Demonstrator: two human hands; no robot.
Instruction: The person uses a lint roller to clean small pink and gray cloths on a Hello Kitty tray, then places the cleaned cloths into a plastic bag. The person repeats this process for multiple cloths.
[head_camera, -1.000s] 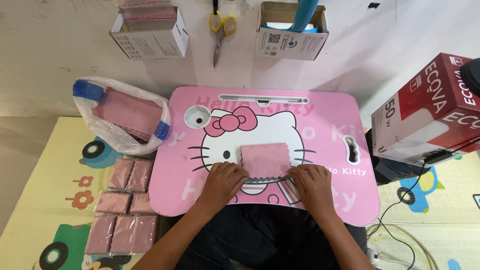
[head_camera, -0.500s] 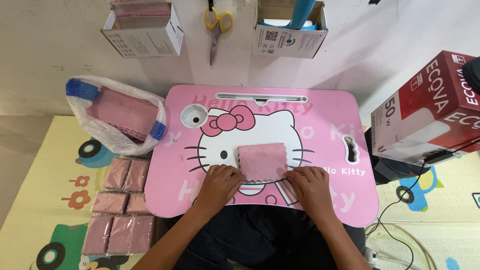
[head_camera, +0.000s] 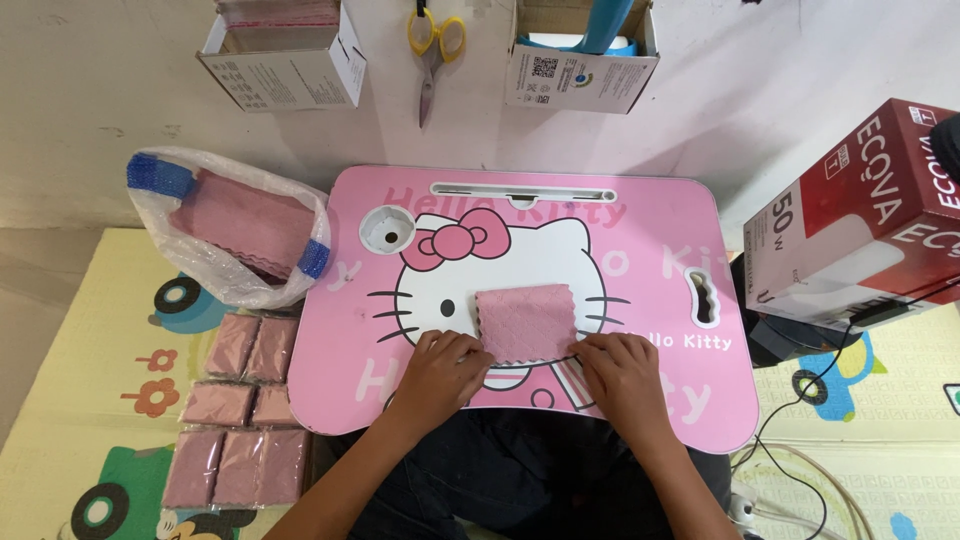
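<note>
Since half a second ago the pink cloth (head_camera: 524, 322) has barely shifted; it lies folded into a near square at the middle of the pink bench (head_camera: 660, 250). The left hand (head_camera: 440, 368) presses its near left corner with fingers curled loosely, the right hand (head_camera: 622, 372) pins the near right corner the same way, neither closed around it. The far half of the bench beyond the cloth lies bare. Left of the bench sit a plastic bag of cloths (head_camera: 235, 228) and wrapped packets (head_camera: 240, 405) on the mat.
</note>
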